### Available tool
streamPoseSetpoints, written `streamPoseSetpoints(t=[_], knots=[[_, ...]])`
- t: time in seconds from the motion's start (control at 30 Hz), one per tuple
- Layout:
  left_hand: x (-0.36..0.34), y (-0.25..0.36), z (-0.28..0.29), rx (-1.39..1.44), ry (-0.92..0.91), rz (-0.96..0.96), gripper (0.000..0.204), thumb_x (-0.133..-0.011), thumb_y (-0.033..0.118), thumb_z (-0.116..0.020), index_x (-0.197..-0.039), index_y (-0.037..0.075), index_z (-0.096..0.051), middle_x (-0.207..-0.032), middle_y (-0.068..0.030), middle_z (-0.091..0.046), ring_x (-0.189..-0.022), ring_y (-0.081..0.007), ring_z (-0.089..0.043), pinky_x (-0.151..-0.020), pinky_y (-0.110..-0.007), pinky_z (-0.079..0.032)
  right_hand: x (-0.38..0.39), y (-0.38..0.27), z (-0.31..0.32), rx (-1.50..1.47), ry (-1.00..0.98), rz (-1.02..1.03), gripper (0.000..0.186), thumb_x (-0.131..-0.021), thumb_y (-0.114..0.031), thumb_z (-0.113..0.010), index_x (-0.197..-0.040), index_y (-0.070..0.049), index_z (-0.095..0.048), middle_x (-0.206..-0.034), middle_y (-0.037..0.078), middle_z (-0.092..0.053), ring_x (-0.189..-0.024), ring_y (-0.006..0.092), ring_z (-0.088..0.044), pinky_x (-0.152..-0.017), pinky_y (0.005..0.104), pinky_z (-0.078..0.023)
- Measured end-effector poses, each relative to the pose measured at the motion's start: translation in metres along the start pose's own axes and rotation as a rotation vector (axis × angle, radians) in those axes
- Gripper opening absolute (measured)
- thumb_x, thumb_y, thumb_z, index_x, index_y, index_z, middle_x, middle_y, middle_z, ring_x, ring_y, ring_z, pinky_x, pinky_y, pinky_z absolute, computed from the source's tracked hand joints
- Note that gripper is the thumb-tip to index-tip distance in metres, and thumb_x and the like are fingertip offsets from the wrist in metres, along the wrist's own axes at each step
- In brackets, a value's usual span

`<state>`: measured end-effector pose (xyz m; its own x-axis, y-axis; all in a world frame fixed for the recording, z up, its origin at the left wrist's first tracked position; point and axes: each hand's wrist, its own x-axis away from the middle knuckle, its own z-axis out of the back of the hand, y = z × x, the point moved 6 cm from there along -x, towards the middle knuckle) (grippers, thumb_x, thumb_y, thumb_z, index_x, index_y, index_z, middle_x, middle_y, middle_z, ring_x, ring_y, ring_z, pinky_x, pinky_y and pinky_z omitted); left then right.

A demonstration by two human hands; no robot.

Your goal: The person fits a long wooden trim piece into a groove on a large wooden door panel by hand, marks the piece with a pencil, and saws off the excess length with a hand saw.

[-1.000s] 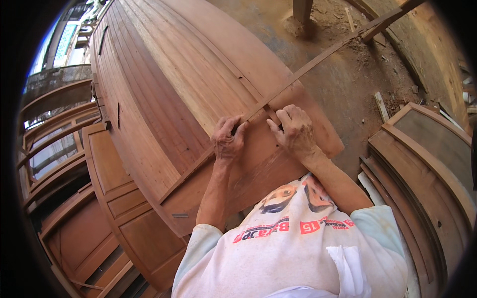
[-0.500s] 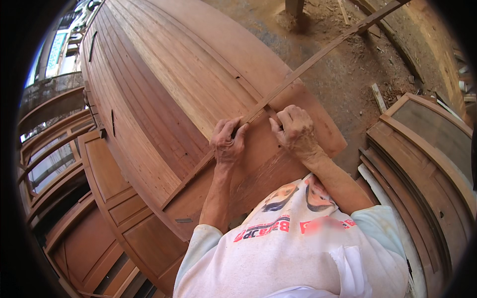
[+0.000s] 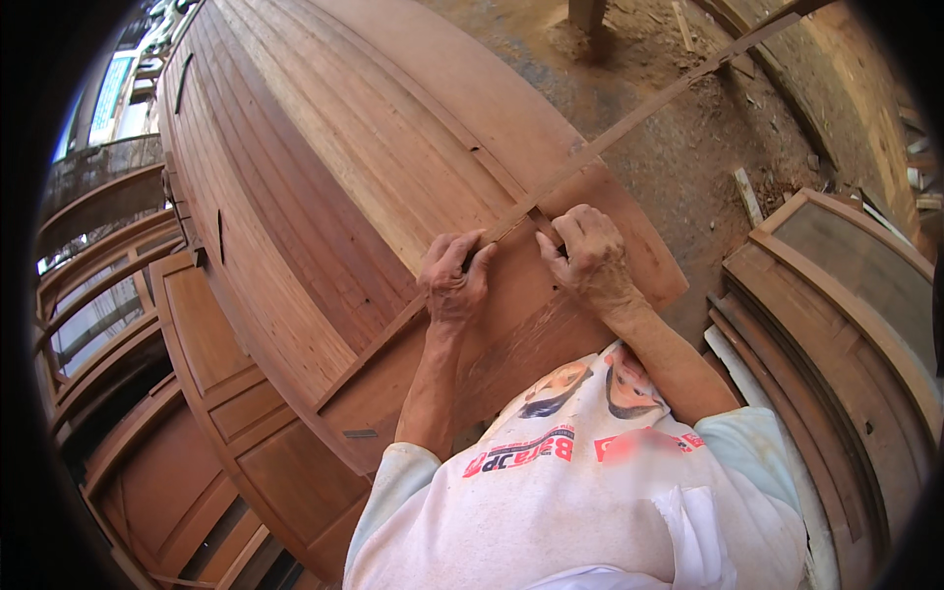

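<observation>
A large wooden door [image 3: 393, 138] with lengthwise boards lies flat in front of me. Across its near end runs a long, thin wooden strip [image 3: 629, 120], slanting from the lower left to well past the door's right edge. My left hand [image 3: 454, 285] is closed on this strip, thumb and forefinger pressed to it. Just to the right, my right hand [image 3: 590, 261] has its fingers curled around the end of a narrow wooden moulding [image 3: 541, 221], which runs lengthwise on the door and meets the long strip. My fingers partly hide that end.
A small dark flat piece [image 3: 361, 434] lies on the door's near left corner. Panelled doors [image 3: 295, 472] and frames lean at left. More curved-looking frames [image 3: 836, 285] are stacked at right. Beyond the door is a dirt floor [image 3: 678, 167] with wood scraps and a post [image 3: 587, 15].
My right hand has shifted slightly right, and more of the moulding's end shows beside its thumb. The long strip's far end sits slightly farther right. My left hand keeps its place.
</observation>
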<state>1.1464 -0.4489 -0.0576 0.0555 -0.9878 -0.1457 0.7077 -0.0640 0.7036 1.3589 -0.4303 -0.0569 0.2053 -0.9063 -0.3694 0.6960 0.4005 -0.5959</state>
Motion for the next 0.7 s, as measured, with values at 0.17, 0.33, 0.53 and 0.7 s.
streamPoseSetpoints(t=[0.17,0.33,0.53,0.7], knots=[[0.004,-0.002,-0.001,0.014,0.023,-0.008,0.022,-0.089,0.013,-0.086,-0.108,0.004,-0.08,-0.094,-0.0105,-0.073,-0.084,-0.0242,-0.072,-0.073,-0.035,-0.057,-0.001,0.003,0.005,-0.078,-0.072,0.043,0.027,-0.08,-0.009,-0.083,-0.094,-0.006,-0.06,-0.092,0.013,-0.058,-0.086,0.0342,-0.063,-0.077,0.0459,-0.053],[-0.003,0.008,0.013,0.009,0.046,-0.039,0.024,-0.085,0.01,-0.087,-0.107,0.004,-0.08,-0.09,-0.0118,-0.073,-0.083,-0.0263,-0.073,-0.073,-0.036,-0.059,0.0,0.0,0.01,-0.089,-0.117,0.053,0.03,-0.082,-0.006,-0.083,-0.106,0.0,-0.065,-0.097,0.016,-0.06,-0.089,0.0381,-0.064,-0.08,0.0474,-0.055],[-0.003,0.008,0.021,0.026,0.074,-0.042,0.024,-0.083,0.007,-0.089,-0.105,0.004,-0.08,-0.09,-0.0116,-0.074,-0.08,-0.025,-0.073,-0.068,-0.035,-0.059,0.002,0.004,0.008,-0.146,0.051,0.041,0.03,-0.083,-0.003,-0.079,-0.109,0.002,-0.065,-0.098,0.021,-0.061,-0.088,0.0414,-0.064,-0.078,0.0484,-0.054],[-0.004,0.006,0.016,0.074,0.055,0.031,0.022,-0.086,0.007,-0.088,-0.106,0.002,-0.08,-0.092,-0.0114,-0.074,-0.08,-0.0214,-0.073,-0.069,-0.033,-0.059,0.002,0.03,0.024,-0.07,0.134,-0.089,0.028,-0.088,0.001,-0.073,-0.113,0.002,-0.061,-0.102,0.022,-0.061,-0.095,0.0411,-0.062,-0.081,0.0481,-0.053]])
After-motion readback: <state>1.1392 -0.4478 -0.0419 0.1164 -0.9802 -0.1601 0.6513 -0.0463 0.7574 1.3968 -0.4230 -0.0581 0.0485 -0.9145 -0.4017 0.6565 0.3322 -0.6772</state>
